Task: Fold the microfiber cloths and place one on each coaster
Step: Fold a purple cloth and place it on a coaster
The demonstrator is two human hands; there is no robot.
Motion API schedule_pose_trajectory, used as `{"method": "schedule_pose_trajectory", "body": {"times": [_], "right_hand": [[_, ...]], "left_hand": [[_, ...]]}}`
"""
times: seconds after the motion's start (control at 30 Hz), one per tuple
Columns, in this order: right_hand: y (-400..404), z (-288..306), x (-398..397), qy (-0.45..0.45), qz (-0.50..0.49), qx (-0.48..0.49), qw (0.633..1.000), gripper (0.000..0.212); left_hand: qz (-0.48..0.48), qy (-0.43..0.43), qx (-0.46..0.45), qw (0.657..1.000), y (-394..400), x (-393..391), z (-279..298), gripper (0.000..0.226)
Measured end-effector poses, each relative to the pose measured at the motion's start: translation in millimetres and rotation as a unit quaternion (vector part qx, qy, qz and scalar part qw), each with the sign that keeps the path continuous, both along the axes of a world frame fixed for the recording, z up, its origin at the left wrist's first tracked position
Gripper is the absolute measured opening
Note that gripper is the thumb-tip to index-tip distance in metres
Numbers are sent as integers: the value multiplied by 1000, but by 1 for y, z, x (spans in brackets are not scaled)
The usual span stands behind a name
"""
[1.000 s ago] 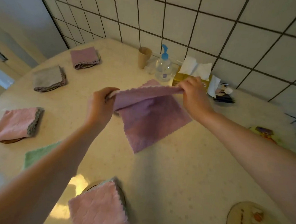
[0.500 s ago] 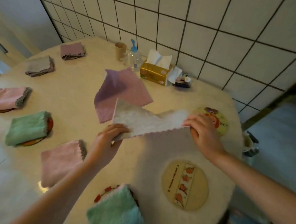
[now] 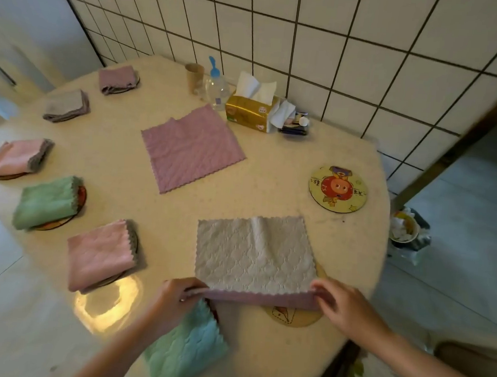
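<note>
A grey-white cloth (image 3: 254, 253) with a mauve underside lies flat near the table's front edge, over most of a tan coaster (image 3: 294, 316). My left hand (image 3: 175, 298) pinches its near left corner, and my right hand (image 3: 342, 306) pinches its near right corner. A mauve cloth (image 3: 191, 149) lies unfolded in the middle of the table. A round cartoon coaster (image 3: 337, 189) sits bare at the right. Several folded cloths rest on coasters along the left edge: mauve (image 3: 117, 78), grey (image 3: 66, 105), pink (image 3: 17, 157), green (image 3: 46, 202), pink (image 3: 100, 254). A green one (image 3: 186, 349) lies under my left wrist.
At the back by the tiled wall (image 3: 310, 45) stand a paper cup (image 3: 194, 77), a clear pump bottle (image 3: 216, 87), a gold tissue box (image 3: 251, 110) and small items. A bin (image 3: 406, 231) sits on the floor right of the table (image 3: 270, 190).
The view swung to the right and down. The mauve cloth that both hands held up now lies flat mid-table. Both hands have laid the grey-white cloth flat on the table at its near edge.
</note>
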State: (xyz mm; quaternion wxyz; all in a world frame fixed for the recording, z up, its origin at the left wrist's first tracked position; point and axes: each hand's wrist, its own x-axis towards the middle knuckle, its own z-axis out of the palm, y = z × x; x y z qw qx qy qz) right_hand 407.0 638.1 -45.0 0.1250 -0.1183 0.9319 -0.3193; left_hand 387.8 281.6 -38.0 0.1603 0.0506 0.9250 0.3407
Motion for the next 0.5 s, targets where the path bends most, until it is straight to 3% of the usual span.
{"method": "schedule_pose_trajectory", "body": {"times": [0.2, 0.5], "right_hand": [[-9, 19, -65, -6, -162, -97, 982, 10], [-24, -20, -161, -33, -139, -35, 989, 9]], "left_hand": [[178, -18, 85, 980, -1, -53, -6, 11], [227, -55, 81, 969, 5, -119, -38, 14]]}}
